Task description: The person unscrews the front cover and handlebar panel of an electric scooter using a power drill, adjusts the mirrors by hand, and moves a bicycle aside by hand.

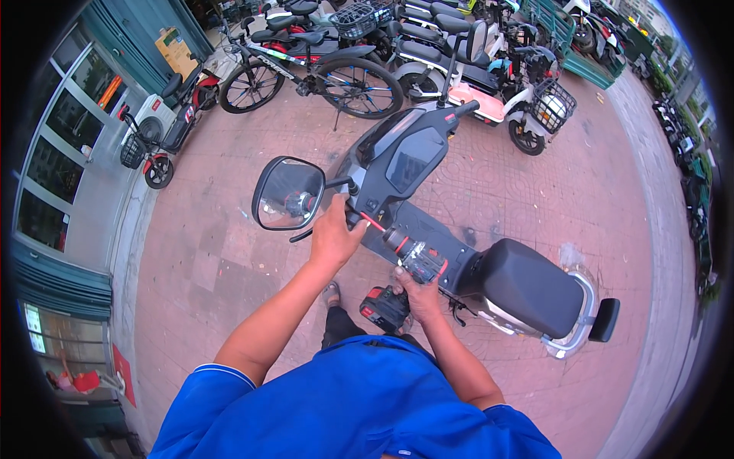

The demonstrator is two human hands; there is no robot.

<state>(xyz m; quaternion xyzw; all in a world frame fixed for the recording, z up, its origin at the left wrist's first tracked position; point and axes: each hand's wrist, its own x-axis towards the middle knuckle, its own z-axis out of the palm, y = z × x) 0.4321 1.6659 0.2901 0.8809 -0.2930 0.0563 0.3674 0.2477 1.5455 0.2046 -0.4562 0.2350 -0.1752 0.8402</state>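
The left hand [334, 232] reaches up, arm nearly straight, fingers wrapped around the scooter's handlebar [353, 217] just beside the mirror [288, 193]. The right hand [418, 294], elbow bent, grips a cordless drill [403, 268] tight, its red bit pointing at the handlebar. The black scooter [459, 252] stands on the brick pavement [206, 260], open to the left, parked bikes [313, 73] well behind.
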